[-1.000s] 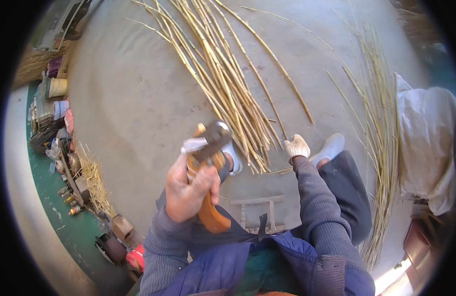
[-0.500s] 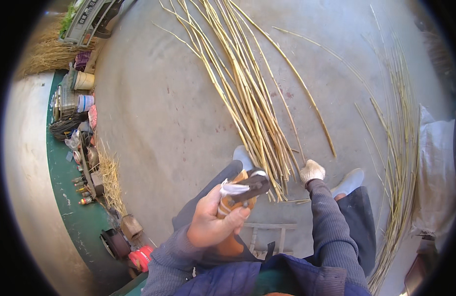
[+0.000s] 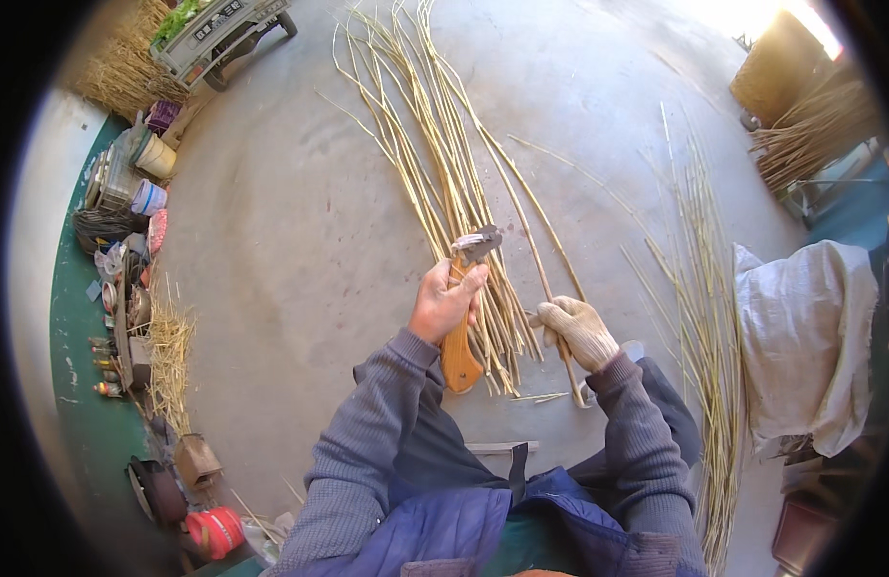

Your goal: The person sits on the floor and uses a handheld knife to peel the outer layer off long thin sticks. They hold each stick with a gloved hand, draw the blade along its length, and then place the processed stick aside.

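I find the short hand tool with the orange wooden handle and dark metal head (image 3: 464,308) upright in the bare left hand (image 3: 443,306), whose fingers are wrapped fast about the handle above the knees. The right hand, in a pale knitted work glove (image 3: 577,332), is clenched round a single thin yellow cane stalk (image 3: 536,255) just beside the tool. Half a second back the gloved hand sat lower by the shoe and the tool was held nearer the body; both hands have since come up and closer together, so I judge one stalk has been picked out and brought to the blade.

That stalk belongs to the long fan of straw-coloured canes (image 3: 435,154) spread over the grey concrete floor (image 3: 291,231). A second, looser scatter of canes (image 3: 699,288) lies to the right.

Packages: a slumped white woven sack (image 3: 800,337) at the right edge; a cream round bucket (image 3: 156,156) and a purple crate (image 3: 162,115) upper left; a red drum-shaped container (image 3: 214,531) lower left. Any lettering is too small to describe.
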`<state>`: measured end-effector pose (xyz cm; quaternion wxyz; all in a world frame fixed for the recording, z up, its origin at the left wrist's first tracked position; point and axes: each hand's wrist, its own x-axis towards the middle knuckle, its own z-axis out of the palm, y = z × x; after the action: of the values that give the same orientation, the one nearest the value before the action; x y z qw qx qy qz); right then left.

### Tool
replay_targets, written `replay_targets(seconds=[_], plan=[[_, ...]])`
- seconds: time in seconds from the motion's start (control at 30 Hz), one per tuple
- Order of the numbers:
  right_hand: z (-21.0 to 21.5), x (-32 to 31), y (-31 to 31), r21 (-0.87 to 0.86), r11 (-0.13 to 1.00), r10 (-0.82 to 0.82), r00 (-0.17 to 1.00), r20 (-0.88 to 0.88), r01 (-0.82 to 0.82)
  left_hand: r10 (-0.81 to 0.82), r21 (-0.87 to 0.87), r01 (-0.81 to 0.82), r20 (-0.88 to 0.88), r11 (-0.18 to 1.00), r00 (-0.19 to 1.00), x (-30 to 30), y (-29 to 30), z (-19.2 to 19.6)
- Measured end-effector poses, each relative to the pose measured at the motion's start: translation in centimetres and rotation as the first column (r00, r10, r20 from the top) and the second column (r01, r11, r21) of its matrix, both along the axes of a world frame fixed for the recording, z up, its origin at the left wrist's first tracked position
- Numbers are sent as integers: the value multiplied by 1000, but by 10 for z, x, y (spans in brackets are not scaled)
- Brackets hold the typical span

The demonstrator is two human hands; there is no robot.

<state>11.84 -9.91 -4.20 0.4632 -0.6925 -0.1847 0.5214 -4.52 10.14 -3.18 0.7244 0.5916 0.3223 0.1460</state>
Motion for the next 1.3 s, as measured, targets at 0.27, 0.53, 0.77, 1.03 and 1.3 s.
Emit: replay_targets(seconds=[0.27, 0.53, 0.77, 1.03, 1.3], plan=[[91, -80, -129, -2, 995, -96, 985, -145, 97, 70, 37, -71, 39, 997, 997, -16, 2, -23], [99, -121, -169, 136, 980, -131, 984, -121, 147, -58, 94, 55, 28, 994, 998, -48, -35, -7], [115, -115, -135, 253, 952, -178, 984, -1, 173, -461, 121, 456, 16, 882, 887, -140, -107, 51], [141, -98, -67, 444, 875, -313, 926, 213, 194, -486, 300, 478, -54, 825, 872, -197, -150, 56], [146, -107, -60, 524, 829, -390, 874, 290, 196, -507, 481, 440, 9, 758, 862, -191, -167, 42]])
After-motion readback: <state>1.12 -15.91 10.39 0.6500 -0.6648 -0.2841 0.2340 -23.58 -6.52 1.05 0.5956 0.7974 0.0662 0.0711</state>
